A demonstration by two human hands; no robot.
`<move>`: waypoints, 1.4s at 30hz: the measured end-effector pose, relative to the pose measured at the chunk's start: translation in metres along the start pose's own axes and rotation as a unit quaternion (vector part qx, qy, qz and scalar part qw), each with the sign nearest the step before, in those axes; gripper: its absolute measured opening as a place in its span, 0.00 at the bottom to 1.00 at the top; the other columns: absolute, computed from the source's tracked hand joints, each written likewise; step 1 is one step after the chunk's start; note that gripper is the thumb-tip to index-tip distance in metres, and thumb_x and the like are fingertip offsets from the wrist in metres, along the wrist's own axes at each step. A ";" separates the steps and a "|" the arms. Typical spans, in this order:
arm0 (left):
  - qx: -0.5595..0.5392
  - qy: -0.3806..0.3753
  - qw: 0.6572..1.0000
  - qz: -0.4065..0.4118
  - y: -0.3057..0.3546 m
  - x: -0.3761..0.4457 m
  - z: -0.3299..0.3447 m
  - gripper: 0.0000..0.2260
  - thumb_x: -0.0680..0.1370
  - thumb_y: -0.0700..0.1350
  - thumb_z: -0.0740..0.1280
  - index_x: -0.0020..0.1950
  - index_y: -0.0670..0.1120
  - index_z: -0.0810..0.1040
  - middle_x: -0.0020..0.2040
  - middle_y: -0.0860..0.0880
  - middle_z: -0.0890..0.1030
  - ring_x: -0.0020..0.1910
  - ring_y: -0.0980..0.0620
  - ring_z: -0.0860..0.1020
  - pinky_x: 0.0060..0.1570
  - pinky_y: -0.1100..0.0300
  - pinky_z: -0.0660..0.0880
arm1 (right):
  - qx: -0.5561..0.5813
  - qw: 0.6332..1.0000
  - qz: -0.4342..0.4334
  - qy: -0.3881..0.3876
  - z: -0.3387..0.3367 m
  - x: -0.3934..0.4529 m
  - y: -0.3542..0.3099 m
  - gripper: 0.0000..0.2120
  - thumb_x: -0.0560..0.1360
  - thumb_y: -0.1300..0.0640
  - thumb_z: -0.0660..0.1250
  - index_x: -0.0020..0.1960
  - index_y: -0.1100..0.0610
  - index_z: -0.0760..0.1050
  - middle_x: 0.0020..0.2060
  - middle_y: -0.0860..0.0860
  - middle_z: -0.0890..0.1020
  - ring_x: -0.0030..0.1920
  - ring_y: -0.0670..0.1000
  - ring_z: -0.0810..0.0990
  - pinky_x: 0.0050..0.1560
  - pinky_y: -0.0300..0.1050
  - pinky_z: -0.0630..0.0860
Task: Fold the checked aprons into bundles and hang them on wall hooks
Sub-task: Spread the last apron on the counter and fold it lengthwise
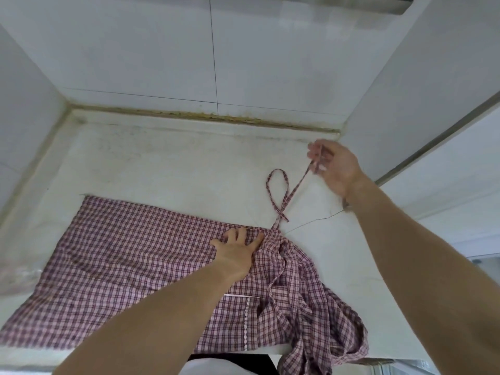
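the white counter point(167, 163) fills the alcove, tiled wall behind it, and no wall hook shows in this view. the checked apron point(113, 255) lies mostly flat across the counter's left and middle, its right part bunched and trailing over the near edge. the left hand point(238, 253) presses flat and spread on the cloth near the far hem, gripping nothing. the right hand point(335, 166) has its grip pinched on the apron tie point(293, 192), drawn taut up off the counter past a loose loop. judging by this, the fold is barely begun: bundling and hanging remain.
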State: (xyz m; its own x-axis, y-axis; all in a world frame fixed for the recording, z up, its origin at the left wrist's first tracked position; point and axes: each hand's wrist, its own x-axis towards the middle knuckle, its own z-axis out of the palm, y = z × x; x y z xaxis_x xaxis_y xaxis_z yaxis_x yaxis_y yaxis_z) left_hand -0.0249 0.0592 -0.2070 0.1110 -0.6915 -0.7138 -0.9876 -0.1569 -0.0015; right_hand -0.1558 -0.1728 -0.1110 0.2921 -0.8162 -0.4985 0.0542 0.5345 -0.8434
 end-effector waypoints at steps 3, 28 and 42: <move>-0.007 -0.002 1.000 -0.003 -0.001 0.000 0.001 0.48 0.76 0.37 0.68 0.79 0.59 0.34 0.79 0.39 0.44 0.76 0.34 0.49 0.67 0.28 0.59 | -0.195 0.972 -0.114 0.066 -0.003 -0.003 -0.001 0.07 0.76 0.62 0.68 0.55 0.59 0.77 0.44 0.50 0.79 0.45 0.47 0.76 0.51 0.41 0.72; -0.145 0.023 0.987 -0.066 -0.012 0.009 0.037 0.29 0.83 0.61 0.46 0.73 0.66 0.26 0.76 0.44 0.25 0.75 0.37 0.28 0.69 0.27 0.36 | -0.428 0.862 0.268 -0.028 -0.177 -0.165 0.124 0.10 0.75 0.58 0.70 0.53 0.62 0.82 0.45 0.58 0.86 0.48 0.59 0.84 0.50 0.49 0.81; -0.189 0.341 0.920 -0.049 0.010 -0.038 0.074 0.33 0.77 0.53 0.66 0.74 0.39 0.59 0.72 0.35 0.63 0.71 0.35 0.62 0.71 0.35 0.60 | -0.403 0.858 -0.205 0.245 -0.148 -0.232 0.210 0.23 0.70 0.54 0.77 0.59 0.54 0.71 0.53 0.48 0.71 0.56 0.52 0.72 0.58 0.50 0.73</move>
State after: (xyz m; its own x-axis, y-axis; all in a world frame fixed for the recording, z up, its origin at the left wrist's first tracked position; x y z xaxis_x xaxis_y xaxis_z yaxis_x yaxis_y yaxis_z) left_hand -0.0471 0.1367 -0.2317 0.3686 -0.9221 -0.1181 -0.8746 -0.3870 0.2922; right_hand -0.3537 0.0962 -0.2021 -0.0405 -0.9991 0.0148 -0.6793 0.0167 -0.7336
